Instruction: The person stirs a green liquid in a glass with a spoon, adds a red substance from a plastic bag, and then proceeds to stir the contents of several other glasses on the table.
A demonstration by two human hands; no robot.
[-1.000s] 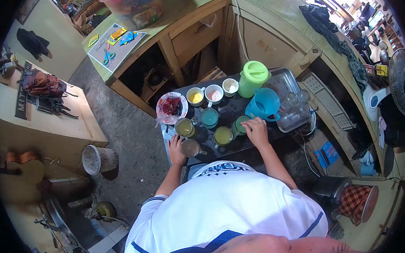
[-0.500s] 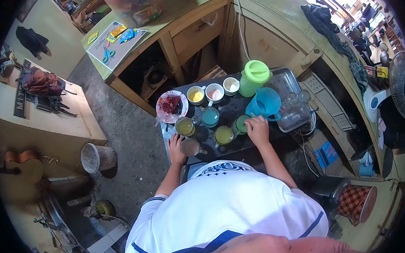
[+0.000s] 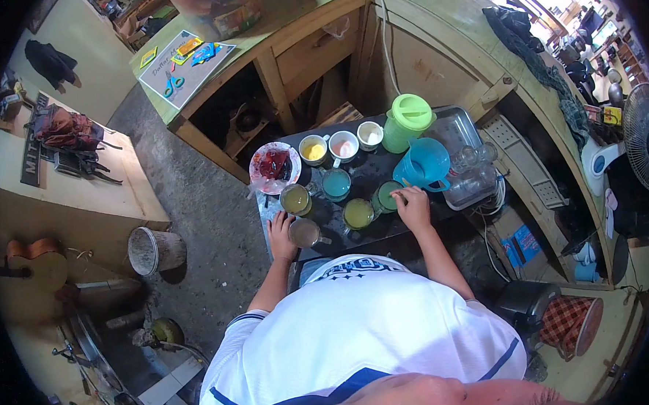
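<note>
My right hand (image 3: 413,204) is closed at the rim of a glass mug of green drink (image 3: 388,197), pinching something too small to make out. My left hand (image 3: 280,233) rests on the table's left edge with fingers apart, beside a glass of brownish drink (image 3: 304,233). Nearby stand a mug of yellow-green drink (image 3: 358,214), a mug of olive drink (image 3: 295,199) and a mug of blue drink (image 3: 335,183). Behind them are a cup of yellow powder (image 3: 313,151), a cup with pinkish contents (image 3: 344,147) and a cup of white powder (image 3: 370,135).
A plate with dark red contents (image 3: 254,169) sits at the table's left. Toward the right are a green lidded pitcher (image 3: 407,125), a blue jug (image 3: 427,164) and a metal tray (image 3: 463,118) holding empty glasses. A wooden counter (image 3: 286,28) stands behind.
The view has shifted very slightly. My right hand stays at the green drink with a barely changed pose, and my left hand remains on the table edge.
</note>
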